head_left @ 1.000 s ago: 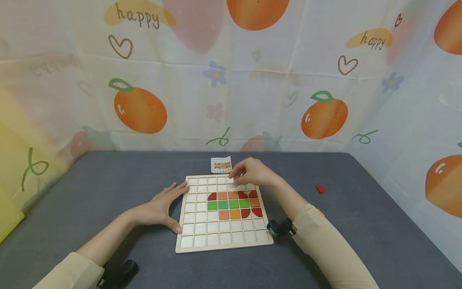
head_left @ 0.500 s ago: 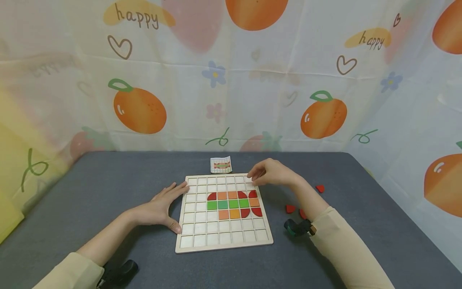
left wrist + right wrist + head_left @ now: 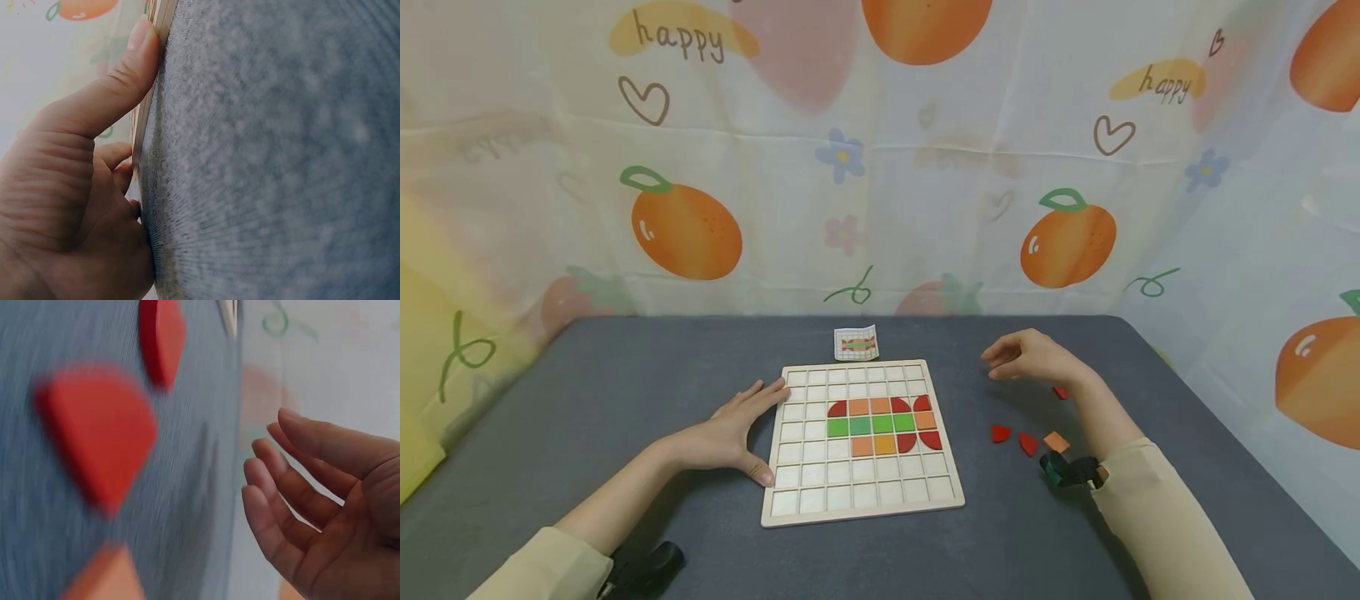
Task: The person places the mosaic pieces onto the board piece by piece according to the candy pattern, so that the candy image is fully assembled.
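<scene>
A white grid board [image 3: 820, 475] with a pale wooden frame lies on the dark table. Red quarter-round, orange, and green tiles [image 3: 882, 423] fill some cells at its middle and right. My left hand [image 3: 722, 433] rests at the board's left edge, fingers spread, thumb near the lower corner; the left wrist view shows the thumb [image 3: 119, 87] against the frame. My right hand [image 3: 1037, 357] hovers right of the board, fingers loosely bent with nothing between them. Below it lie red quarter-round pieces [image 3: 1001, 433] and an orange square tile [image 3: 1056, 442].
A small pattern card [image 3: 855, 343] with a candy-like picture lies behind the board. Another red piece [image 3: 1060, 392] is partly hidden by the right wrist. A printed curtain [image 3: 880, 208] rises behind the table [image 3: 700, 358].
My right hand has moved from over the board's top edge out to the right, uncovering red pieces and the orange tile. The left hand stays at the board's edge.
</scene>
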`<action>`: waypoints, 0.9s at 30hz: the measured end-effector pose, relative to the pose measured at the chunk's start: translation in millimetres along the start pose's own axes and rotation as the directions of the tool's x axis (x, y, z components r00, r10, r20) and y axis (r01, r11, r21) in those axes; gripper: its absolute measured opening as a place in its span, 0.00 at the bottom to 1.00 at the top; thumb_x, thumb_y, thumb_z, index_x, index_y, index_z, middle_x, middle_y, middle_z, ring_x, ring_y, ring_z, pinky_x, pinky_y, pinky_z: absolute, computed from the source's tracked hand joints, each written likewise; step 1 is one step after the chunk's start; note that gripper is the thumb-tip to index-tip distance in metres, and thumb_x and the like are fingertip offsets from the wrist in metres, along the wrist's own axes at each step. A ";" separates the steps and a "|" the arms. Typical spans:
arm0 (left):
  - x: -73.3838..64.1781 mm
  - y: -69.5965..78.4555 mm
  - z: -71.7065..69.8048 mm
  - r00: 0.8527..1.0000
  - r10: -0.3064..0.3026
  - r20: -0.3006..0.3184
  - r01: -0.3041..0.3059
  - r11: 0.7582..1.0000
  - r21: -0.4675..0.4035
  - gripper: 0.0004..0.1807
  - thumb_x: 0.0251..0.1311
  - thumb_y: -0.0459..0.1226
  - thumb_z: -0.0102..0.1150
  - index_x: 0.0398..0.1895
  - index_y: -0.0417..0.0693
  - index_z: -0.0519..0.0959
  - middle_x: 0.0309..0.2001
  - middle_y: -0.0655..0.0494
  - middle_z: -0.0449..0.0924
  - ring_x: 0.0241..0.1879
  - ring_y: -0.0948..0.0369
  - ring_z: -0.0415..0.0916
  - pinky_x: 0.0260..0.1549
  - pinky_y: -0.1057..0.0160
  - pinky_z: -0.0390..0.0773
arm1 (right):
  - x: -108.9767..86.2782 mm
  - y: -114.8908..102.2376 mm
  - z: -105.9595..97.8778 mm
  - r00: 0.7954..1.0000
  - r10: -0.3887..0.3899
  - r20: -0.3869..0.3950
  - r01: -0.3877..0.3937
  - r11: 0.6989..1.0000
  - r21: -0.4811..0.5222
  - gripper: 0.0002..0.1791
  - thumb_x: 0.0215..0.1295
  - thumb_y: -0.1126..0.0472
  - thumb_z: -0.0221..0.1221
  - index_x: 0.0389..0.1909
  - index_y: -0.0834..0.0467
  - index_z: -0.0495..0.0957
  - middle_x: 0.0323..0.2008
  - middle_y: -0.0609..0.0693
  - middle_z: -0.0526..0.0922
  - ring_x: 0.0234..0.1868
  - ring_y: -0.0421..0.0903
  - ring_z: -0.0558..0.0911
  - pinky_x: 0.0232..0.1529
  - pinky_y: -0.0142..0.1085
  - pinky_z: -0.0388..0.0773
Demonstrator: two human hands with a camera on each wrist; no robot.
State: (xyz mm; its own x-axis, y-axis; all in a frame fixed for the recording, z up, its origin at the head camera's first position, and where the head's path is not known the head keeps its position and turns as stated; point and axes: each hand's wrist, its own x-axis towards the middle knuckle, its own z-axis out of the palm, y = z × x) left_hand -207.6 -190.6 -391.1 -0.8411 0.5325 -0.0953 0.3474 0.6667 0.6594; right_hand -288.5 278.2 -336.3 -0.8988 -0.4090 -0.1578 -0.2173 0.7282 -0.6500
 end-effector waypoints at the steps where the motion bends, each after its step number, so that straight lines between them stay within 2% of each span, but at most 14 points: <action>1: -0.3 -0.2 0.1 1.000 0.003 -0.003 -0.003 1.000 0.002 0.68 0.35 0.54 0.80 0.78 0.42 0.51 0.81 0.42 0.41 0.78 0.34 0.30 0.65 0.22 0.37 | -2.2 5.3 -3.0 1.000 0.017 -0.006 -0.017 1.000 -0.006 0.22 0.65 0.60 0.63 0.59 0.63 0.78 0.57 0.63 0.82 0.51 0.51 0.84 0.52 0.44 0.82; 6: -0.3 -1.1 0.7 1.000 0.014 -0.013 -0.014 1.000 0.006 0.68 0.34 0.54 0.80 0.78 0.41 0.52 0.81 0.41 0.42 0.78 0.33 0.31 0.65 0.22 0.37 | -12.2 29.6 -15.1 0.996 0.088 -0.032 -0.089 0.995 -0.033 0.23 0.66 0.59 0.62 0.59 0.65 0.77 0.59 0.66 0.79 0.57 0.59 0.81 0.55 0.48 0.81; 9: -0.2 -0.1 0.1 1.000 0.024 -0.012 -0.024 1.000 0.006 0.68 0.34 0.53 0.81 0.78 0.41 0.52 0.80 0.41 0.42 0.78 0.32 0.32 0.65 0.22 0.37 | -16.8 42.4 -20.7 0.992 0.114 -0.059 -0.119 0.989 -0.084 0.24 0.65 0.58 0.63 0.58 0.67 0.77 0.60 0.69 0.77 0.59 0.64 0.77 0.55 0.51 0.79; 12: -0.7 1.9 -1.1 0.999 0.034 -0.007 -0.034 0.999 0.002 0.68 0.35 0.52 0.81 0.78 0.41 0.51 0.80 0.40 0.42 0.78 0.32 0.31 0.65 0.23 0.36 | -21.6 53.0 -25.5 0.985 0.156 -0.070 -0.162 0.982 -0.097 0.26 0.64 0.55 0.64 0.58 0.67 0.77 0.60 0.69 0.76 0.60 0.65 0.76 0.57 0.54 0.76; 15: -1.2 3.3 -1.7 0.999 0.039 -0.004 -0.039 0.999 -0.003 0.67 0.35 0.51 0.81 0.78 0.42 0.51 0.80 0.40 0.42 0.78 0.32 0.31 0.65 0.23 0.36 | -26.2 61.8 -30.4 0.982 0.181 -0.051 -0.185 0.979 -0.085 0.27 0.63 0.52 0.65 0.56 0.67 0.76 0.54 0.66 0.78 0.51 0.58 0.77 0.53 0.48 0.76; 19: -1.4 3.8 -2.2 0.999 0.034 -0.002 -0.034 0.999 -0.010 0.67 0.35 0.51 0.81 0.78 0.42 0.51 0.80 0.41 0.41 0.78 0.32 0.31 0.65 0.22 0.36 | -31.1 70.0 -36.1 0.981 0.196 -0.003 -0.196 0.978 -0.071 0.28 0.60 0.51 0.68 0.54 0.66 0.76 0.41 0.53 0.77 0.42 0.45 0.72 0.46 0.37 0.70; 27: -1.9 5.5 -2.4 1.000 0.029 -0.005 -0.029 1.000 -0.004 0.67 0.35 0.51 0.81 0.78 0.41 0.51 0.80 0.40 0.42 0.77 0.32 0.31 0.64 0.22 0.36 | -37.2 72.0 -41.9 0.980 0.183 0.076 -0.181 0.983 -0.036 0.26 0.57 0.56 0.71 0.49 0.68 0.73 0.33 0.47 0.72 0.36 0.42 0.70 0.43 0.36 0.66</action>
State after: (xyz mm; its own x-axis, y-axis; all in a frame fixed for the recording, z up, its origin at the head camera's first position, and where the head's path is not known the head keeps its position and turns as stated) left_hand -205.0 -189.1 -385.5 -0.8328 0.5489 -0.0725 0.3701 0.6493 0.6645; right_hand -286.7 368.9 -346.1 -0.8919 -0.3094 -0.3300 -0.0650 0.8097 -0.5833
